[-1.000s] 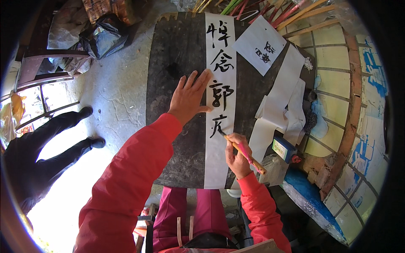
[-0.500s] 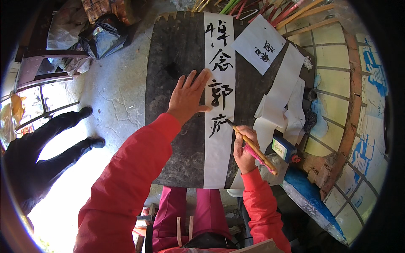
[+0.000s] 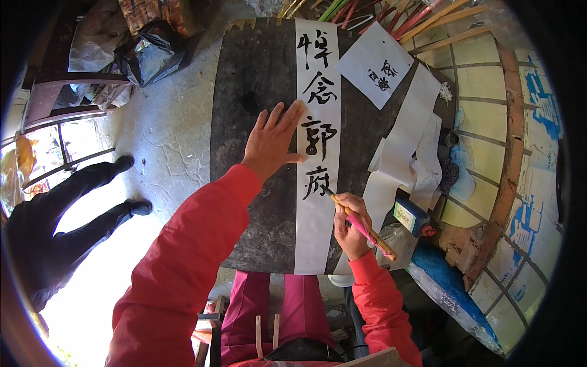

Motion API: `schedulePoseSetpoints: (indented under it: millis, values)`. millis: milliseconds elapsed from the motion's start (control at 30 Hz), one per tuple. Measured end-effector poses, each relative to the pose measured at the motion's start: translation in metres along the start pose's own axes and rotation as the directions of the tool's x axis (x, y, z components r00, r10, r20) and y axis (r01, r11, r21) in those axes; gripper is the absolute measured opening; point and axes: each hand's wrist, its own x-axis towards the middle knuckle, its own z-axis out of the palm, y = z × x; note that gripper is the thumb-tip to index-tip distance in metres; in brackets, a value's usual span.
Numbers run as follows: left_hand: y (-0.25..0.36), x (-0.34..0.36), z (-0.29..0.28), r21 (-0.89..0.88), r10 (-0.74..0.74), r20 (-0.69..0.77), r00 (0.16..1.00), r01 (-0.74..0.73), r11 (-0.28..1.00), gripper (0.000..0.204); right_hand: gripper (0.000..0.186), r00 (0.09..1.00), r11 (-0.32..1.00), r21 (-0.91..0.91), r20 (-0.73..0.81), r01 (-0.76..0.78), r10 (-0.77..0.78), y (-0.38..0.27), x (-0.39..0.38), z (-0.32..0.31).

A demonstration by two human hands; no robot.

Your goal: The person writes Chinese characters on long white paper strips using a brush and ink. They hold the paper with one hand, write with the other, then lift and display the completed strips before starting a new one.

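Observation:
A long white paper strip (image 3: 315, 238) runs down the dark table (image 3: 257, 226), with large black brushed characters on its upper part. My left hand (image 3: 274, 137) lies flat and spread on the table, its fingertips and thumb at the strip's left edge. In my right hand (image 3: 352, 226) is a writing brush (image 3: 361, 227) with a wooden handle and pink wrapping. The brush is tilted, its dark tip at the lowest character on the strip. Nothing is held in my left hand.
A square white sheet (image 3: 375, 64) with writing lies at the upper right, near folded paper strips (image 3: 397, 147). A dark blue bottle (image 3: 411, 216) sits by the table's right edge. Coloured sticks (image 3: 440, 24) lie beyond. At left, a person's dark trouser legs (image 3: 73, 208) stand on the floor.
My right hand has shifted slightly down and left with the brush, whose handle sits lower now. The lowest character has gained strokes on its right side. My left hand stays in place.

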Motion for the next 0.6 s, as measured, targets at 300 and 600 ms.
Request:
schedulePoseSetpoints:
  millis: [300,600]
  values:
    - [-0.005,0.007,-0.001,-0.003,-0.013,-0.003,1.000,0.013,1.000,0.114,0.022,0.986,0.995,0.082,-0.153,-0.049,0.061,-0.021,0.005,-0.038]
    - [-0.050,0.078,-0.023,-0.088,-0.033,-0.046,0.998,0.029,0.996,0.108,0.015,0.758,0.986,-0.022,-0.643,-0.165,0.112,0.011,0.071,-0.176]
